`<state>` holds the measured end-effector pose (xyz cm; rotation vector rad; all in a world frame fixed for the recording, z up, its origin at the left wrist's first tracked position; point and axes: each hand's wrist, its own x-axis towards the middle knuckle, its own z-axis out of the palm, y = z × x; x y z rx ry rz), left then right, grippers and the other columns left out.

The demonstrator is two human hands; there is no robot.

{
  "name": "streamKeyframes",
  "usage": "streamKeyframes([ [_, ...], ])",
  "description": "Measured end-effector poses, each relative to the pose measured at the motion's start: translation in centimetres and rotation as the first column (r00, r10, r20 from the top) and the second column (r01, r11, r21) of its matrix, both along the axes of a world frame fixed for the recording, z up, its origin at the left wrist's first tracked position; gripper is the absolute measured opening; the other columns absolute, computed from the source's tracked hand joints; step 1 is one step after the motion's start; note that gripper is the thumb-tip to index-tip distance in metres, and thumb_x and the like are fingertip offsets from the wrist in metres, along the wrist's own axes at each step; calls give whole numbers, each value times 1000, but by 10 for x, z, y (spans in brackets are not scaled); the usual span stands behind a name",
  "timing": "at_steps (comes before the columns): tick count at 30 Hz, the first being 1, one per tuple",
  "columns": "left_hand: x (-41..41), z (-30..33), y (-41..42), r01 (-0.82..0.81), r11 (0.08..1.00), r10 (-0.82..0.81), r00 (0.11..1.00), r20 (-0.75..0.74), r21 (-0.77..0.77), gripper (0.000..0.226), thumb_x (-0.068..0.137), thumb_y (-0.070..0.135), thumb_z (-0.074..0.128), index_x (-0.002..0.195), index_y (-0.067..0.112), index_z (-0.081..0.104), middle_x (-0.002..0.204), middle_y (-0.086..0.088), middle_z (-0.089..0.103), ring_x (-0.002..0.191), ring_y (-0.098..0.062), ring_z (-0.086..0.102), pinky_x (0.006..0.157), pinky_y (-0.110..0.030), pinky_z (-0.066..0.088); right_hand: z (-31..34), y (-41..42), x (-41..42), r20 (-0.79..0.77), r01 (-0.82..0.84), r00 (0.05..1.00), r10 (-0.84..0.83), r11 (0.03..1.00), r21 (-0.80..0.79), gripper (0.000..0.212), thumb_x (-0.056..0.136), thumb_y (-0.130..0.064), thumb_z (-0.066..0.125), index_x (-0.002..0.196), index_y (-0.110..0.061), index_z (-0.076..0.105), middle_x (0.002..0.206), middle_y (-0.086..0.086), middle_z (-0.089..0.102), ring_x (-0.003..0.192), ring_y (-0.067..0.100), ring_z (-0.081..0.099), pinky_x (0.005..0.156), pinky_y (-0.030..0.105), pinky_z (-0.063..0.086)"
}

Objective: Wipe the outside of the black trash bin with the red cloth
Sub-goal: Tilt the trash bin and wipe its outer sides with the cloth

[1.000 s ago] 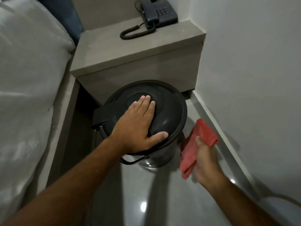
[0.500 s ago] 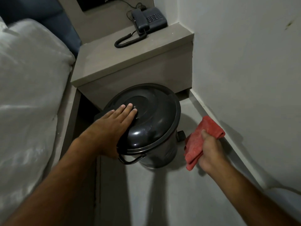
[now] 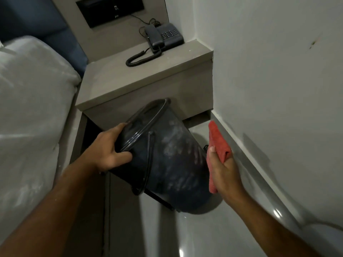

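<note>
The black trash bin (image 3: 167, 160) is in the middle of the view, tipped over on a slant. Its top end leans toward 11 o'clock and its bottom end points toward 5 o'clock, down by the shiny floor (image 3: 204, 236). Its dark side looks dusty, with pale smudges on it. A thin wire handle (image 3: 148, 158) lies across its side.

The left hand (image 3: 109, 151) comes in from 8 o'clock. Its grip is clamped on the top rim of the bin, thumb on the side and fingers curled over the lid edge.

The right hand (image 3: 224, 169) comes in from 4 o'clock. Its grip is squeezed on the red cloth (image 3: 219, 141), which is folded and sticks up past the thumb. The cloth is pressed flat on the bin's right side, at 3 o'clock from the bin.

Behind the bin, at 12 o'clock, is a grey bedside bench (image 3: 130, 84). A dark phone (image 3: 163, 37) with a curly cord sits on it. A white bed (image 3: 33, 101) is at 9 o'clock. A white wall (image 3: 278, 80) is at 2 o'clock.
</note>
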<state>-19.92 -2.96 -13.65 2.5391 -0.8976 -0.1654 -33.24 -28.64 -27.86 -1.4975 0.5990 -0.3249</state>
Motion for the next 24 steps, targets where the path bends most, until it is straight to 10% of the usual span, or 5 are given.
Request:
streamKeyframes([
  [3,-2,-9,9,-47,993,37,995,-91,-108,65,60,37,65,123,42,48,90,5,70,71,-1,69,51,-15,51,-11,6,17,18,-42,999,42,999,-24,66,101,-46,47,156,-45,11,156,-6,38,131,12,43,104,35,40],
  [6,0,-10,5,-57,983,43,996,-83,-177,69,57,38,65,119,60,45,104,7,68,90,-5,67,68,-20,55,-22,15,35,-60,-111,993,100,970,-217,62,94,-63,36,153,-45,27,153,0,48,135,20,48,112,54,41],
  [15,0,-10,-59,-77,974,18,964,265,215,115,49,54,59,148,2,34,155,-16,37,144,-29,32,116,-40,24,23,29,107,221,-88,974,51,983,161,44,86,-59,50,128,-48,58,127,-8,67,118,8,61,105,42,50],
  [21,0,1,-54,-80,983,34,964,262,167,100,44,48,66,132,1,52,129,-17,62,118,-34,59,100,-44,49,2,48,89,403,-33,909,106,983,-182,62,100,-35,46,158,-27,27,162,6,35,149,23,31,117,55,33],
  [24,12,12,-50,-154,986,141,975,172,66,87,44,48,66,124,13,61,101,-8,72,90,-29,68,80,-44,58,-4,73,69,293,58,943,161,785,-617,73,96,-49,38,160,-36,5,169,-3,11,155,26,10,120,60,19],
])
